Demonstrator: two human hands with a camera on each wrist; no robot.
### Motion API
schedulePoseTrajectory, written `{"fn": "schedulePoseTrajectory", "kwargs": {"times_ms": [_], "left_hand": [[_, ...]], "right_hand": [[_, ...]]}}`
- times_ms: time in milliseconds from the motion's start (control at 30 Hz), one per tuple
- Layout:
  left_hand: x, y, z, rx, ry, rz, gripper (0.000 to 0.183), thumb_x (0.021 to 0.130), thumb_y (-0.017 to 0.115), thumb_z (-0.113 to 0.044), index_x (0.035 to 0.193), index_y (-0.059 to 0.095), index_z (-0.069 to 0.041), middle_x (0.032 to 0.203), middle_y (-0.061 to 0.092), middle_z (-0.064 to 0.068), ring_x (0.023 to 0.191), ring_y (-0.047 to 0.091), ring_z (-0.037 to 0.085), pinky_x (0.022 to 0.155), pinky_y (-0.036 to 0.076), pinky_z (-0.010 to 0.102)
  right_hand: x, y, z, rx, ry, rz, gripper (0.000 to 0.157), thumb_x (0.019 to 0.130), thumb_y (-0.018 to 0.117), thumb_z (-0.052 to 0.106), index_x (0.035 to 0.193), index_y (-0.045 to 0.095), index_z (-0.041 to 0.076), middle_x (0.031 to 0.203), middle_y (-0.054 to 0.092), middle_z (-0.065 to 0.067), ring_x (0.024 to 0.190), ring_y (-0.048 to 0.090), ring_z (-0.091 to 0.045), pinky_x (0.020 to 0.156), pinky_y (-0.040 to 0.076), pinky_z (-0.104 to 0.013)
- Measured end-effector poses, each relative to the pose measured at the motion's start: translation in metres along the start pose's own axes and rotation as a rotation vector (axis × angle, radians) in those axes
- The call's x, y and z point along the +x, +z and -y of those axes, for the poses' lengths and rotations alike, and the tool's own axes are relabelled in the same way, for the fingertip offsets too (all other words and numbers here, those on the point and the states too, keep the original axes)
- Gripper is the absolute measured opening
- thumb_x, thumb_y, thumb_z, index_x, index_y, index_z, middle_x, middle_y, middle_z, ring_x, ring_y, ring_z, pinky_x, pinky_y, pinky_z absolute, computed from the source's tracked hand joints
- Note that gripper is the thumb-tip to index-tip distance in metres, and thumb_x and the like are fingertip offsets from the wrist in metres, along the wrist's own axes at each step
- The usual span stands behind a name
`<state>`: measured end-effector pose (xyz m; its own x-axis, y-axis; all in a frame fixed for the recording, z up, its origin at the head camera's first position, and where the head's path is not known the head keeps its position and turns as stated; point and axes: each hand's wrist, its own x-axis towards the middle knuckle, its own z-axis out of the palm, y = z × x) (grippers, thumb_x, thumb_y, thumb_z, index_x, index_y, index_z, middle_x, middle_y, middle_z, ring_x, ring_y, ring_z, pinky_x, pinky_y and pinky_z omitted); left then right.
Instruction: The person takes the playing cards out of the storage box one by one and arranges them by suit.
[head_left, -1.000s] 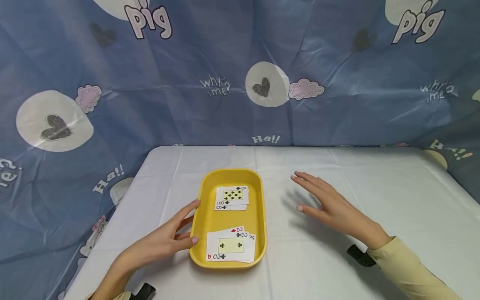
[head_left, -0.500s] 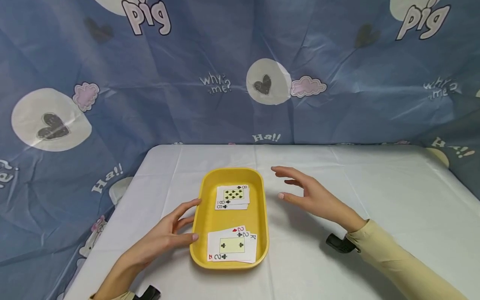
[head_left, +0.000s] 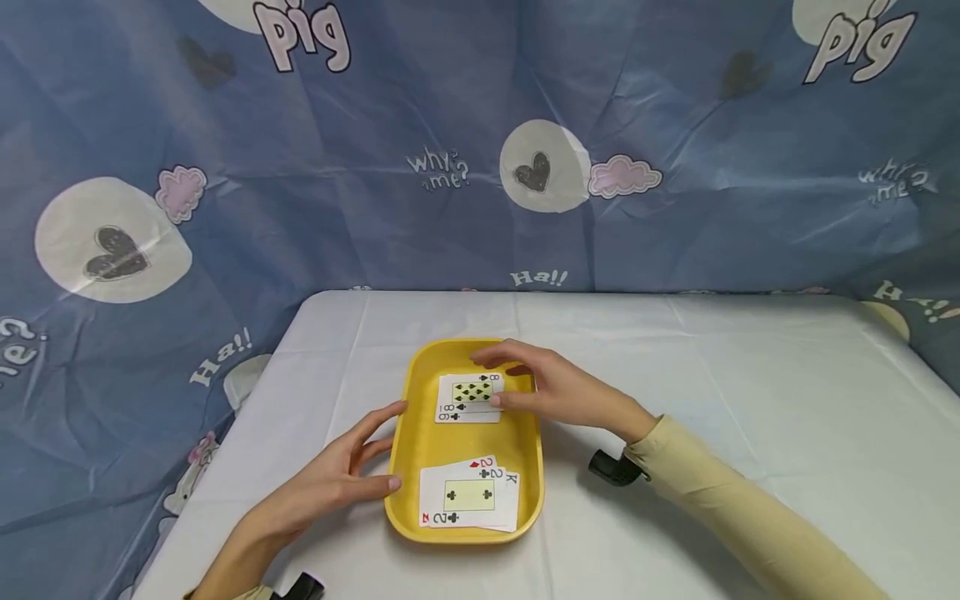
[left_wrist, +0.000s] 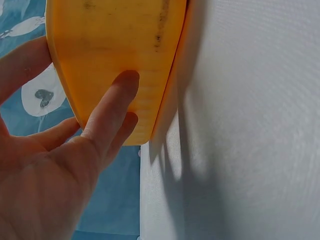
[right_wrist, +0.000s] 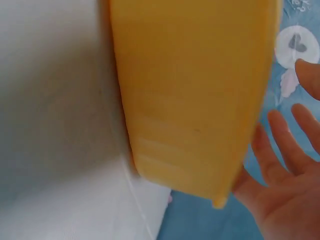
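A yellow oblong tray (head_left: 467, 439) stands on the white-covered table. In its far half lie overlapping playing cards, the eight of spades (head_left: 467, 389) on top and a six of clubs (head_left: 446, 416) showing under it. The near half holds a fanned pile topped by the two of clubs (head_left: 468, 495), with a red two and a king (head_left: 512, 500) peeking out. My left hand (head_left: 333, 477) touches the tray's left side, its fingers loosely spread along the outer wall (left_wrist: 100, 45). Over the far pile reaches my right hand (head_left: 562, 387), thumb close to the eight; contact cannot be judged.
A white cloth (head_left: 720, 350) covers the table and extends widely to the tray's right. Behind and left of the table hangs a blue printed curtain (head_left: 375, 225). A dark wrist device (head_left: 615, 468) sits below my right wrist.
My right hand has moved left from beside the tray to over its far pile of cards. The left hand stays at the tray's side, and the cards lie as before.
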<state>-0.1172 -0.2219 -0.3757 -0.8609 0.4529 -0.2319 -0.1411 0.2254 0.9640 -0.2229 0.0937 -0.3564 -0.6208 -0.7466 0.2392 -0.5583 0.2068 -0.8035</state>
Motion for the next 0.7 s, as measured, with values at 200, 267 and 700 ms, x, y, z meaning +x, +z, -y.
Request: {"fn": "schedulePoseTrajectory", "kwargs": {"times_ms": [200, 267, 700], "left_hand": [[0.000, -0.001, 0.000, -0.014, -0.013, 0.007, 0.085, 0.089, 0.072, -0.014, 0.157, 0.023, -0.029, 0.161, 0.018, 0.004, 0.145, 0.025, 0.026, 0.111, 0.029, 0.044], [0.001, -0.001, 0.000, -0.023, -0.029, 0.003, 0.085, 0.089, 0.073, -0.014, 0.156, 0.023, -0.030, 0.161, 0.018, 0.002, 0.145, 0.025, 0.025, 0.111, 0.029, 0.044], [0.000, 0.001, 0.000, -0.056, -0.057, 0.001, 0.085, 0.090, 0.073, -0.015, 0.157, 0.022, -0.030, 0.161, 0.018, 0.001, 0.146, 0.021, 0.026, 0.113, 0.023, 0.052]], "right_hand": [[0.028, 0.003, -0.012, 0.005, 0.016, 0.086, 0.048, 0.094, 0.070, 0.017, 0.138, 0.053, 0.011, 0.137, 0.055, -0.006, 0.125, 0.051, -0.029, 0.107, 0.038, -0.044], [0.038, 0.003, -0.016, -0.003, 0.024, 0.124, 0.048, 0.093, 0.069, 0.013, 0.138, 0.053, 0.008, 0.137, 0.055, -0.010, 0.124, 0.052, -0.030, 0.106, 0.038, -0.045], [0.073, 0.006, -0.025, -0.015, 0.124, 0.386, 0.054, 0.095, 0.059, 0.000, 0.147, 0.044, 0.006, 0.141, 0.049, -0.016, 0.127, 0.050, -0.032, 0.107, 0.039, -0.042]]}}
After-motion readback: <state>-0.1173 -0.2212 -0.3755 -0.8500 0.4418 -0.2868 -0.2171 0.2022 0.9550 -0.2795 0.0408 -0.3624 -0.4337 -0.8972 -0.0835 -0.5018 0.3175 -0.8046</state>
